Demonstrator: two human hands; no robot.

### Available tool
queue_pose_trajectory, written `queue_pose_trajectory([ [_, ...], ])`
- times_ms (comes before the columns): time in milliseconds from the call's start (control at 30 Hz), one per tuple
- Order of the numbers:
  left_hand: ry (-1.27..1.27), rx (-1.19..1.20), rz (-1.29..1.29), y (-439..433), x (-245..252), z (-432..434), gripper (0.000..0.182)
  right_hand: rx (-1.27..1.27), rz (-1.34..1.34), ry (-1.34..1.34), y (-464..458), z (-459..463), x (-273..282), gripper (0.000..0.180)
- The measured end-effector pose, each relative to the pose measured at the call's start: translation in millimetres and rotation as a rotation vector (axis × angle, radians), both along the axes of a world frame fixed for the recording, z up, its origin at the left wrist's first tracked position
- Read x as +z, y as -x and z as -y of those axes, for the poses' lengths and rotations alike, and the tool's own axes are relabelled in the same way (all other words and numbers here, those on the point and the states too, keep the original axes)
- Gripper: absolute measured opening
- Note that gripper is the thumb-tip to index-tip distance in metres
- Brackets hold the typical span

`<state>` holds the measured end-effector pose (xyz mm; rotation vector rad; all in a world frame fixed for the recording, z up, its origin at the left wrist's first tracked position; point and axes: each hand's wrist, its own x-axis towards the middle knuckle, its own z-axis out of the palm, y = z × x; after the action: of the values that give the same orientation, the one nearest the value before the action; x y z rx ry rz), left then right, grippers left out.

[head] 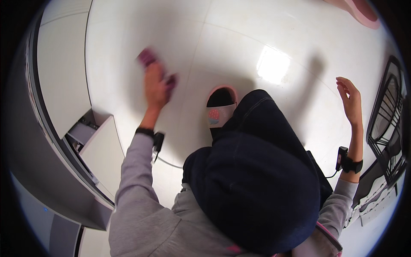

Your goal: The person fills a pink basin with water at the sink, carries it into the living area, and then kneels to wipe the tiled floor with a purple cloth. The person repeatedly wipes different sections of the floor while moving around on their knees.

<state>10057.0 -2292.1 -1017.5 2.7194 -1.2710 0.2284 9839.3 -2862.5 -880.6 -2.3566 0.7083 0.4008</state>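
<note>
My left hand [155, 84] is closed around a dark pink cloth [148, 57], blurred, over the pale tiled floor [179, 48]; parts of the cloth stick out on both sides of the hand. My right hand [350, 96] is at the right with fingers loosely bent and nothing in them. Between the hands, a foot in a black sock and a pink slipper [221, 112] with a strawberry picture rests on the floor. My knees in dark trousers fill the lower middle. Each wrist wears a black strap with a small device.
White cabinets [64, 64] line the left side, with a drawer [99, 151] pulled partly out. A black wire-like frame [387, 119] stands at the far right. Part of a pink object [359, 13] shows at the top right. A thin cable [168, 163] crosses the floor beside my left sleeve.
</note>
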Motion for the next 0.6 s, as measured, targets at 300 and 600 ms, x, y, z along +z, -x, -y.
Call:
queue_pose_trajectory([
  [300, 0.122, 0.773, 0.092, -34, -30, -64, 0.045, 0.107, -0.046, -0.010, 1, 17, -10, 0.020],
  [600, 0.097, 0.209, -0.071, -138, -66, 247, 0.051, 0.011, -0.086, -0.031, 14, 54, -32, 0.017],
])
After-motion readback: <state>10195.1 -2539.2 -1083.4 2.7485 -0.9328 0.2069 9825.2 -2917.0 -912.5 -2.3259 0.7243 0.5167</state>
